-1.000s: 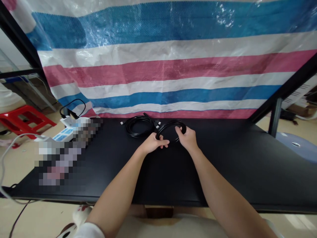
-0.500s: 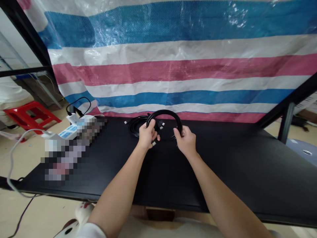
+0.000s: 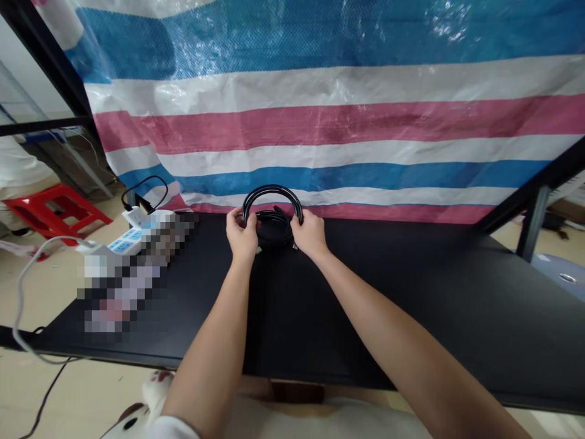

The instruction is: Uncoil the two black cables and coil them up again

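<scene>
A coiled black cable [image 3: 273, 190] stands as an upright arch between my hands. My left hand [image 3: 242, 233] is closed on its left side, and my right hand [image 3: 310, 233] grips its right side. Behind and below this loop, more coiled black cable [image 3: 276, 235] lies on the black tabletop [image 3: 365, 305]. Pale connector ends show close to my fingers, partly hidden by the hands and coils.
At the table's left edge lies a white power strip [image 3: 130, 239] with plugs and a grey cord. A striped plastic sheet [image 3: 320, 128] hangs along the back. Beyond the left side stands a red stool [image 3: 57, 210] near a person in pale clothes.
Both hands have moved left with the held coil, from beside the coiled cable on the table to just over it. The camera view has shifted slightly.
</scene>
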The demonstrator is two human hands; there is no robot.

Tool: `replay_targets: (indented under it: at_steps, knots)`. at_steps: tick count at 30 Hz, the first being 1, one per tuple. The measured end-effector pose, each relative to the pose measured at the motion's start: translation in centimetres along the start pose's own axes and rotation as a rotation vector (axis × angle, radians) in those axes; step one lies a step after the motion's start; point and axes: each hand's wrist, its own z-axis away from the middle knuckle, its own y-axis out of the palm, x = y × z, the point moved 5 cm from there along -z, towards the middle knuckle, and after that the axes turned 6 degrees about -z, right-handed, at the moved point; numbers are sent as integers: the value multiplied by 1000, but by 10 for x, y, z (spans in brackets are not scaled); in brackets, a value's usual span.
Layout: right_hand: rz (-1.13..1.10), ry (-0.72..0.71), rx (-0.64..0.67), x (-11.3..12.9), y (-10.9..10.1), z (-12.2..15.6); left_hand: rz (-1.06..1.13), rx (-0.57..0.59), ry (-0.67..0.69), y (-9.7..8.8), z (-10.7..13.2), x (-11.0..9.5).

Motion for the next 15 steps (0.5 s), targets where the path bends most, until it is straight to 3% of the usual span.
replay_targets:
  at_steps: [3, 7, 9, 12, 15]
  knots:
    - [105, 47, 108, 5, 14, -10, -371, -69, 41, -9, -2, -1]
    - [225, 156, 225, 4, 30, -15, -705, 44, -15, -9, -3, 9]
    - [274, 228, 260, 1, 34, -14, -792, 93, -20, -6, -4, 17]
    - [309, 273, 252, -2, 35, -11, -822, 78, -8, -4, -5, 27]
    - [353, 156, 201, -1, 34, -9, -790, 51, 29, -3, -6, 33]
